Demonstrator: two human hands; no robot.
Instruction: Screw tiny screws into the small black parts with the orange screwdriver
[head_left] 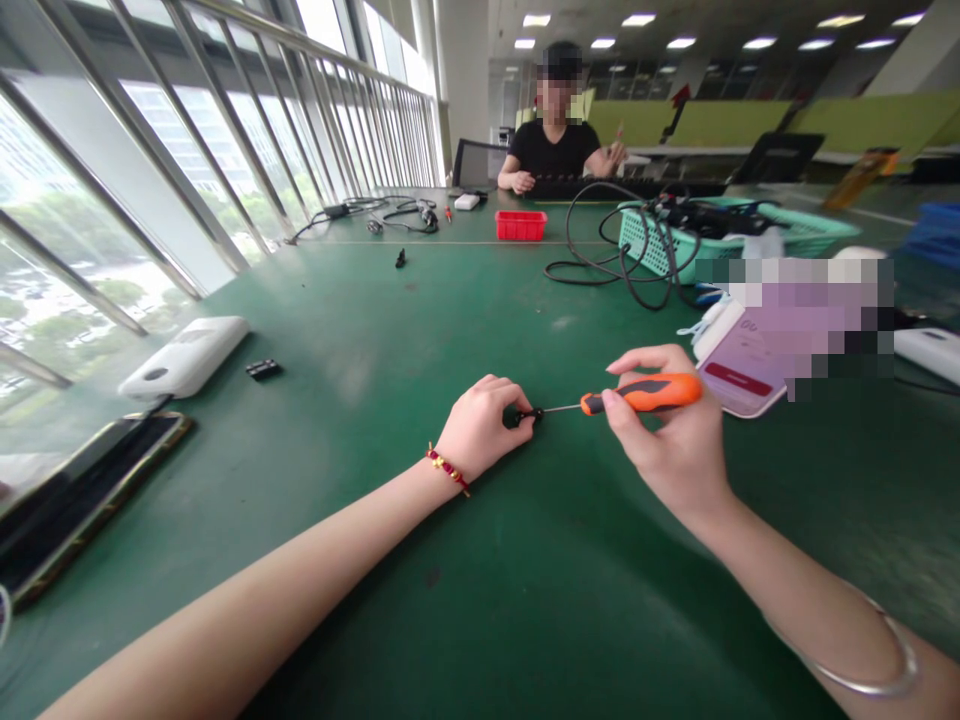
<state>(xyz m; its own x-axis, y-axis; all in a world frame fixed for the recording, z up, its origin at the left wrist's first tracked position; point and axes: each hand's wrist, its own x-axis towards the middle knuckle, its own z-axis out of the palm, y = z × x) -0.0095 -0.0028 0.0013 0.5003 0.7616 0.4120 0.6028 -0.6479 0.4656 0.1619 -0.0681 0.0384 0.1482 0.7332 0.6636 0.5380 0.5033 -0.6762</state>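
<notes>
Left hand (484, 425) pinches a tiny black part (525, 415); right hand (667, 430) grips an orange screwdriver (641, 394), tip touching it.

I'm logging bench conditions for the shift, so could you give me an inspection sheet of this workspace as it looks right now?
Surface: green table, bare in front of the person.
Job's things: small black part pinched on the table; orange-handled screwdriver with its tip at the part.
Clutter: white device, small black block, dark flat panel at left; red tray; teal basket; phone at right.
Hands: left hand grips the part; right hand holds the screwdriver.
Cables: black cable loops out of the basket; more cables by the window.
Surroundings: windows at left; a seated co-worker at the far end.
</notes>
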